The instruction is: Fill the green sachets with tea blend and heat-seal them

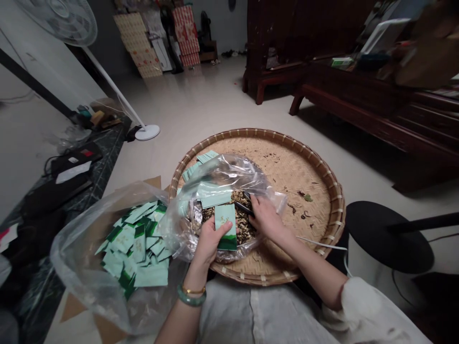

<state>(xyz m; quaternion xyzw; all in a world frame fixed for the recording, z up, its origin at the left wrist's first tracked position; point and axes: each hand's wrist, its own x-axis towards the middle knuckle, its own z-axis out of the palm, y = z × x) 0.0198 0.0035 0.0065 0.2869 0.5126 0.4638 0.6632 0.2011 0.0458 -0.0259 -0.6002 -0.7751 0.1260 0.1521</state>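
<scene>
My left hand [211, 239] is closed on a small green packet [225, 225], held upright over a clear plastic bag [218, 186] of loose dried tea leaves [244, 220]. My right hand [265, 217] reaches into that bag, fingers pinched round a dark scoop-like tool [244, 206] I cannot make out well. The bag lies on a round woven bamboo tray [322, 177] on my lap. More green packets [202, 160] lie on the tray's far left.
A second clear bag [89, 267] with several green packets [138, 251] sits at my left on cardboard. A standing fan [143, 129] is behind it, a dark wooden bench [376, 110] at the right, a black round stool [387, 239] close by.
</scene>
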